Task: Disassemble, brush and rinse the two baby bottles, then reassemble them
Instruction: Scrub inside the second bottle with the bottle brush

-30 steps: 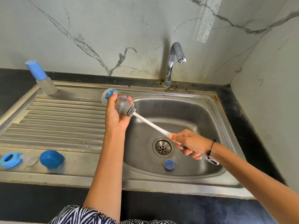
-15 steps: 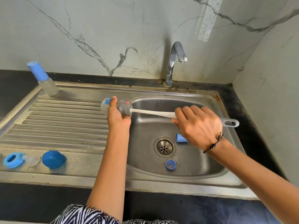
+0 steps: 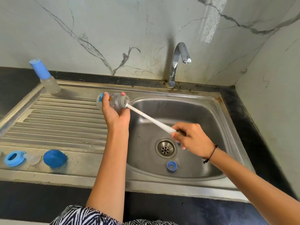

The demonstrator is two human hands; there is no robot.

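Note:
My left hand (image 3: 116, 114) grips a clear baby bottle (image 3: 116, 101) lying sideways over the sink's left rim, its mouth facing right. The bristle head of a white bottle brush (image 3: 149, 118) sits in that mouth. My right hand (image 3: 193, 139) holds the brush handle above the drain. A second bottle (image 3: 48, 82) with a blue cap stands at the back left of the drainboard. On the front left lie a blue ring (image 3: 14, 158), a clear teat (image 3: 33, 158) and a blue dome cap (image 3: 54, 158). A small blue ring (image 3: 171, 166) lies in the sink basin.
The steel sink (image 3: 203, 111) has a drain (image 3: 165, 148) in its middle and a chrome tap (image 3: 176, 62) behind it, with no water running. A ribbed drainboard (image 3: 56, 124) lies to the left. Marble walls close the back and the right side.
My right hand swung the brush handle from level across the basin down toward the drain, so the brush now slants. The left hand keeps the bottle in the same spot.

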